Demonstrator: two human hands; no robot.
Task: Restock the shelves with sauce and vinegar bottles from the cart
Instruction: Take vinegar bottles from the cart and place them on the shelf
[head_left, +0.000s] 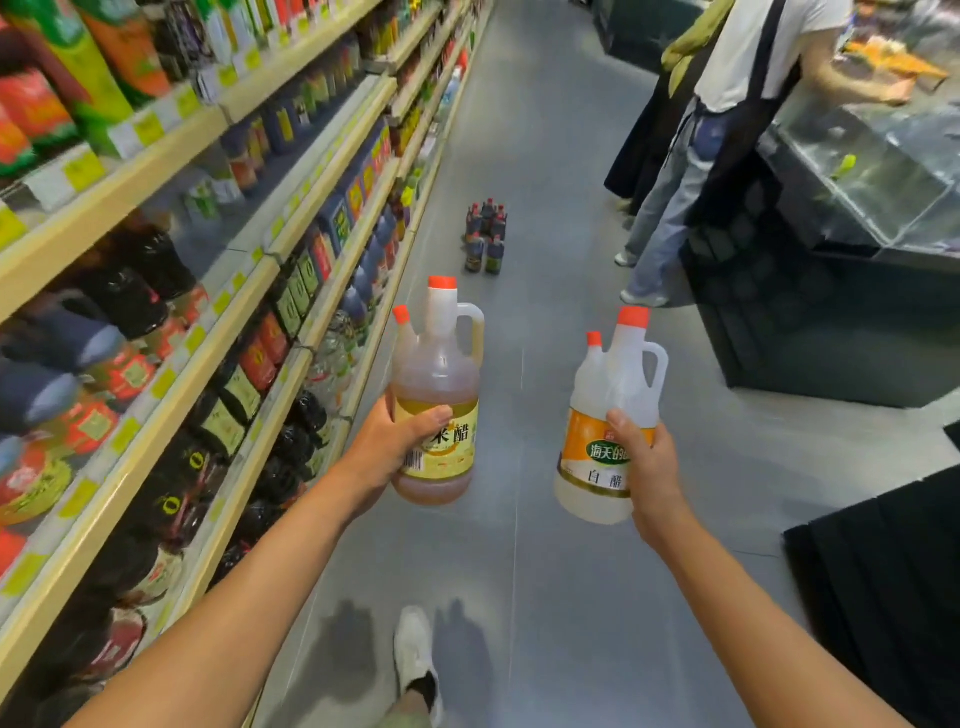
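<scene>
Aisle floor (545, 130) is wide open down the middle, loads of room straight ahead. The left side is walled off by the shelves (171, 374), with most tiers crammed with bottles (130, 296) right to the front edge, though one upper tier shows a stretch of bare board. A cluster of dark bottles (485, 236) stands on the floor ahead, nearer the shelves, with free floor to its right. On the right a person (670, 208) stands at a dark counter (831, 332), pinching the aisle there, and something black (883, 597) juts in close by

White sneaker (414, 644), black sock (425, 687), pale green trouser leg (409, 719).
</scene>
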